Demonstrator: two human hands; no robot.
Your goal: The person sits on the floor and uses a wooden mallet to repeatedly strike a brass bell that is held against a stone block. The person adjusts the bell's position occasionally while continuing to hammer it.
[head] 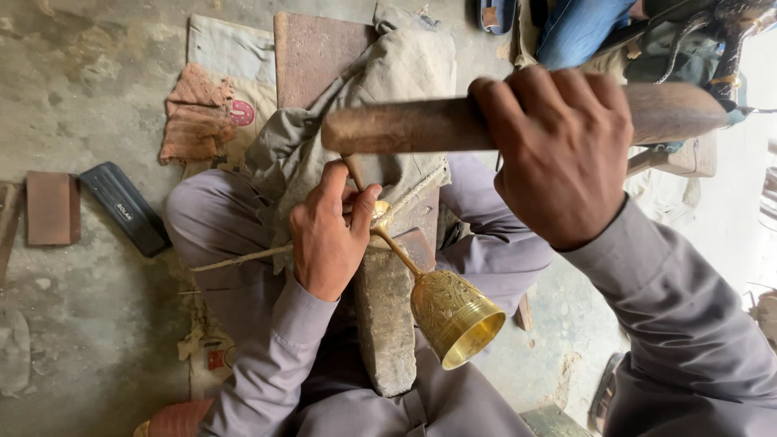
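The right hand [562, 154] was closed in a full fist around a thick, dark brown wooden mallet [421, 125], held level across the upper part of the view, its blunt end pointing toward nine o'clock and hanging just above the left hand [328, 231]. That left hand was closed too, thumb and fingers pinched about a thin metal punch [354, 171] that stood tilted toward twelve o'clock, and it also pressed down on the base of an engraved, shiny brass goblet [449, 311]. The goblet lay on its side near the middle of the view, its slim stem running from the left hand toward five o'clock and its open, polished mouth facing the same way. It rested against a rough grey stone block [384, 324] that stood between the person's folded legs, clothed in pale grey-lilac fabric. At twelve o'clock from the left hand a crumpled olive-grey cloth [380, 89] was draped over a flat reddish-brown board [312, 53]. Well apart, at nine o'clock, a black ribbed rectangular block [125, 209] and a small brown rectangular slab [50, 208] lay on the stained concrete floor [89, 97]. At eleven o'clock a frayed pinkish rag [194, 113] sat on a pale printed sack [231, 53]. At one o'clock, part of another person's blue trouser leg [579, 28] showed.
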